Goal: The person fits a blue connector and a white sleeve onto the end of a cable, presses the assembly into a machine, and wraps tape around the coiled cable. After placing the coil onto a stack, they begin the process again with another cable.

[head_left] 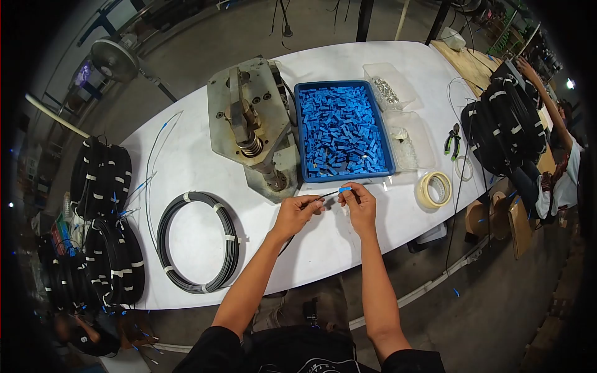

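Thumb and fingers of my left hand (292, 216) pinch a thin black cable (328, 195) near its end. Beside it, my right hand (362, 212) grips a small blue connector (345, 189), which meets the cable end between my two hands. Both hands are over the white table (311, 261), just in front of a blue tray (348, 177) filled with blue connectors like the one I hold. The cable's other part trails below my left wrist. To the left of the tray stands a metal hand press (219, 133) with a lever and spring.
A taped cable coil (231, 252) lies left on the table. Right are clear boxes (424, 140) of small parts, masking tape (426, 191) and green-handled pliers (456, 133). Black coils (106, 180) stack at left, more coils (507, 124) at right, by another person's arm (553, 109).
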The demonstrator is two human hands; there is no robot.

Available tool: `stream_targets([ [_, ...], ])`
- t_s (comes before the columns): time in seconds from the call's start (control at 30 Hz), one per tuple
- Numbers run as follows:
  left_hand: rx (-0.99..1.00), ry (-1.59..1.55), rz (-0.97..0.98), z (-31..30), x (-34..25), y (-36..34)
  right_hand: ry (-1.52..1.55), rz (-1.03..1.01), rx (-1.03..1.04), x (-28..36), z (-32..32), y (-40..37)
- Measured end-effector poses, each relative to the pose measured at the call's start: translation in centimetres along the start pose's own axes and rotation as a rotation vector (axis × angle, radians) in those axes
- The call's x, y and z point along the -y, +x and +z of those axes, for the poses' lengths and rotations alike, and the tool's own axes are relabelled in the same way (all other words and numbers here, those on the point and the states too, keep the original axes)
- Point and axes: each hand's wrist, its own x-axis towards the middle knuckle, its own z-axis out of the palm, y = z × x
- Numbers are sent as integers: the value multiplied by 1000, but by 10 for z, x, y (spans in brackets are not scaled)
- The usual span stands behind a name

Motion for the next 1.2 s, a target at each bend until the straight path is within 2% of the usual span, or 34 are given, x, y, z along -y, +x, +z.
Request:
stream_targets([
  [0.23, 22, 115, 58, 1, 9, 7, -99, 20, 49, -3, 0, 1],
  [0.33, -2, 156, 128, 10, 3, 12, -259, -13, 114, -3, 3, -1],
  [0.47, -53, 57, 184, 17, 7, 15, -109, -4, 45, -5, 0, 1],
  [0.53, -58, -131, 113, 14, 1, 9, -82, 8, 24, -6, -1, 2],
  [0.63, -49, -6, 111, 6, 5, 7, -50, -6, 30, -7, -1, 1],
  [0.97, -47, -31, 160, 10, 16, 21, -71, 27, 78, -1, 1, 2],
  [1.2, -75, 81, 219, 10, 16, 22, -69, 31, 90, -4, -1, 3],
])
